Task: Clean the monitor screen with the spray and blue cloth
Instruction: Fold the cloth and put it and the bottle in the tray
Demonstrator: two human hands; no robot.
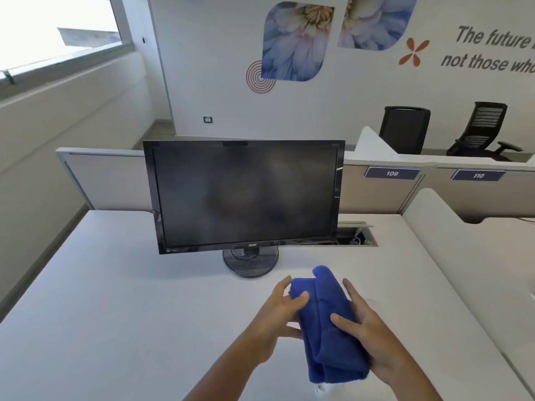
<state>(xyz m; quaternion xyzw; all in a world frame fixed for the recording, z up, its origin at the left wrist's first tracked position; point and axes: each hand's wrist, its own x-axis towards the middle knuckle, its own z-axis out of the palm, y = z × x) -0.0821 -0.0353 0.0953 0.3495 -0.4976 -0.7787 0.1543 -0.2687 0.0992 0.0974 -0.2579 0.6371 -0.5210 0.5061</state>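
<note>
A black monitor (244, 195) with a dark, smudged screen stands on a round base at the back of the white desk (115, 299). In front of it I hold a folded blue cloth (327, 325) above the desk. My left hand (282, 312) grips the cloth's left side, thumb on top. My right hand (364, 328) cups its right side, fingers spread over it. Something small and white (320, 389) shows just under the cloth's lower edge; I cannot tell whether it is the spray.
An open cable hatch (357, 237) lies in the desk right of the monitor. Low partitions (107, 180) run behind the desk, one with labels 109 and 110. A curved white divider (434, 215) bounds the right side. Two black office chairs (405, 128) stand beyond.
</note>
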